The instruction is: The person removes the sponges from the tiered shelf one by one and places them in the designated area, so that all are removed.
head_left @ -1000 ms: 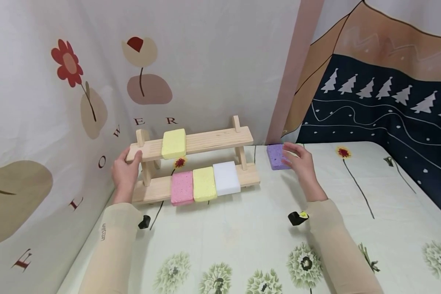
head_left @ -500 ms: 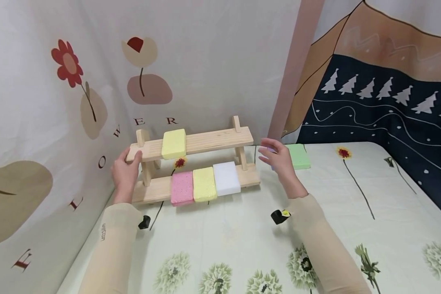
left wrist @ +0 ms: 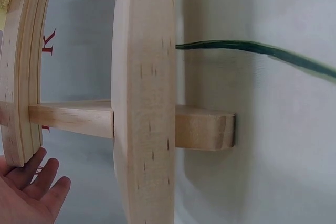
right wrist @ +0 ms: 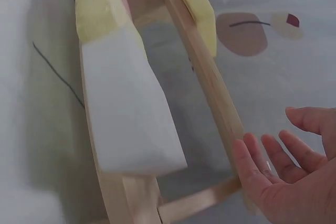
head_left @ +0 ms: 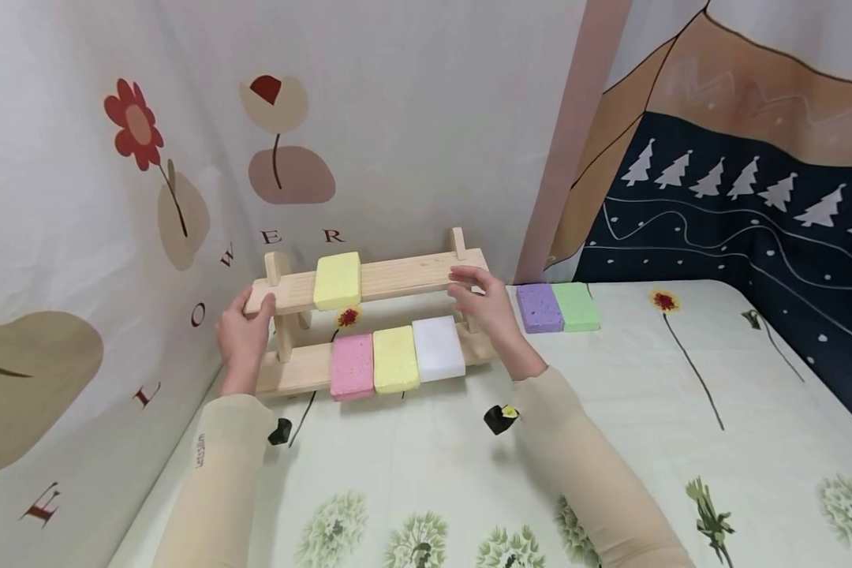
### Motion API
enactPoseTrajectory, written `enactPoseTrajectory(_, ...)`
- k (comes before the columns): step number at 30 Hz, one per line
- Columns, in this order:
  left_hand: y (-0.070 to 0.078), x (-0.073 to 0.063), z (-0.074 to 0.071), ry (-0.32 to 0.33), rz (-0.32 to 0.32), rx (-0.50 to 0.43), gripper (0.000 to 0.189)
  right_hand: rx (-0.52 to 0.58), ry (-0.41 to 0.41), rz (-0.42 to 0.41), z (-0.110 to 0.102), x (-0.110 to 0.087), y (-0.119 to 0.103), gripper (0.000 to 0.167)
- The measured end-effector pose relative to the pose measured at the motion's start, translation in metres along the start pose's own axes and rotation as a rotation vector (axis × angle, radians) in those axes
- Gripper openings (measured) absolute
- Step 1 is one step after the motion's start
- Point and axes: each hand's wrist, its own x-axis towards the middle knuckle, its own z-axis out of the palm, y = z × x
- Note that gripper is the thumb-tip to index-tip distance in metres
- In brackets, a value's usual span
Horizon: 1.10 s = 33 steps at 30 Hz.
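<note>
My left hand (head_left: pixel 243 339) grips the left end of the upper board of a two-tier wooden rack (head_left: pixel 405 276), thumb on top. In the left wrist view, its fingers (left wrist: pixel 44 184) reach below that board. At the board's right end is my right hand (head_left: pixel 493 315), holding nothing, its fingers (right wrist: pixel 286 158) apart; whether they touch the wood is hard to tell. A yellow sponge (head_left: pixel 338 281) lies on the upper board. Side by side on the lower board are a pink sponge (head_left: pixel 353 367), another yellow sponge (head_left: pixel 395 359) and a white sponge (head_left: pixel 438 349).
Right of the rack, a purple sponge (head_left: pixel 539 308) and a green sponge (head_left: pixel 577 307) lie against each other on the floral cloth (head_left: pixel 440 457). A printed curtain (head_left: pixel 412 118) hangs close behind the rack and along the left side.
My right hand has moved left, away from the purple sponge, to the rack's right end. The purple and green sponges now show fully. My left hand keeps its hold on the rack.
</note>
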Motion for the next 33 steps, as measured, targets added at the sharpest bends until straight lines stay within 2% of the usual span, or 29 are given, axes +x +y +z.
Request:
enactPoseTrajectory(11, -0.004, -0.002, 0.0, -0.008, -0.011, -0.003, 0.065, 0.024, -0.091, 0.035, 0.046, 0.011, -0.005, 0.043)
enactPoseTrajectory(21, -0.001, -0.001, 0.0, -0.007, -0.009, -0.016, 0.065, 0.008, -0.123, 0.059, 0.071, 0.021, -0.007, 0.048)
enactPoseTrajectory(33, 0.001, 0.0, 0.002, -0.008, -0.031, -0.016, 0.066, 0.048, -0.147, 0.075, 0.098, 0.025, -0.003, 0.059)
